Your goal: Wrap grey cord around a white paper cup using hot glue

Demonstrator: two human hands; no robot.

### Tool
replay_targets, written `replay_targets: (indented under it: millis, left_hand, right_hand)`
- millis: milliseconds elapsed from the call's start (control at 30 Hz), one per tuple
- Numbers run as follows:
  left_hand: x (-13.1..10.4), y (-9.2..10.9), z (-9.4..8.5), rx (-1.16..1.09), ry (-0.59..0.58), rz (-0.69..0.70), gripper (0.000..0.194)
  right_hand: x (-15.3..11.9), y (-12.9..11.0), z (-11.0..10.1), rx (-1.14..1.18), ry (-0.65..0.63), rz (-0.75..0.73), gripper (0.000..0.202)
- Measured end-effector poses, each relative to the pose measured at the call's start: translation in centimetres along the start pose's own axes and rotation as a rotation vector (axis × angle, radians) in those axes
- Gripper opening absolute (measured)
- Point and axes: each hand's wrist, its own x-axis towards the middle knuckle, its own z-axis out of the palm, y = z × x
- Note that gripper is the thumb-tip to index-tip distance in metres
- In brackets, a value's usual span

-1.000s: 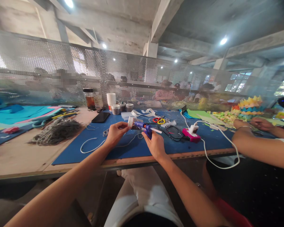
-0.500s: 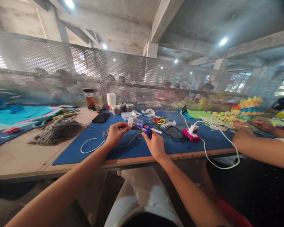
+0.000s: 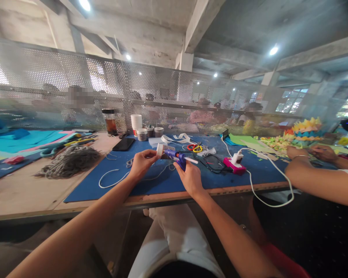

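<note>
In the head view, my left hand (image 3: 143,163) pinches a small paper cup (image 3: 159,149) by its white end, tipped on its side above the blue mat. My right hand (image 3: 190,177) is wrapped round the handle of a blue hot glue gun (image 3: 175,156), with a pale glue stick (image 3: 191,160) poking out of its rear. The gun's front end is up against or very near the cup's side; contact cannot be made out. Beneath my hands a thin white cord (image 3: 113,186) runs in loops across the mat.
Behind stand several small cups (image 3: 142,134), taller stacked white cups (image 3: 136,121), a jar (image 3: 110,123) and a phone (image 3: 123,144). Scissors (image 3: 195,148) and a magenta power adapter (image 3: 234,165) with cables lie right. Grey cord (image 3: 71,160) is heaped left. A co-worker's arm (image 3: 316,175) rests at right.
My hands, the cup and the glue gun have hardly moved. On the right, the co-worker's hands have shifted slightly.
</note>
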Motion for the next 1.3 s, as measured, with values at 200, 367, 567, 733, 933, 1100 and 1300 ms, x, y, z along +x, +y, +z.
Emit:
replay_targets:
  millis: [200, 367, 567, 733, 933, 1100, 1300]
  left_hand:
    - [0.06, -0.14, -0.03, 0.007, 0.012, -0.004, 0.036]
    - [0.14, -0.42, -0.06, 0.018, 0.003, 0.002, 0.035]
    - [0.27, -0.53, -0.03, 0.015, 0.01, -0.006, 0.031]
    - [0.1, -0.38, -0.1, 0.019, 0.008, -0.008, 0.032]
    - [0.08, -0.39, -0.13, 0.021, 0.003, 0.004, 0.031]
    - [0.18, -0.4, -0.13, 0.015, 0.001, -0.004, 0.032]
    - [0.19, -0.37, -0.16, 0.005, 0.004, -0.009, 0.034]
  right_hand:
    - [-0.02, -0.13, -0.19, -0.008, -0.016, -0.002, 0.035]
    - [-0.02, -0.12, -0.17, -0.025, -0.019, -0.005, 0.036]
    - [-0.03, -0.21, -0.16, -0.046, -0.038, 0.006, 0.038]
    - [-0.03, -0.31, -0.26, -0.058, -0.055, 0.008, 0.038]
    - [-0.02, -0.38, -0.32, -0.055, -0.068, 0.004, 0.036]
    - [-0.05, -0.45, -0.36, -0.059, -0.079, 0.018, 0.037]
    - [-0.09, -0.48, -0.42, -0.064, -0.088, 0.01, 0.035]
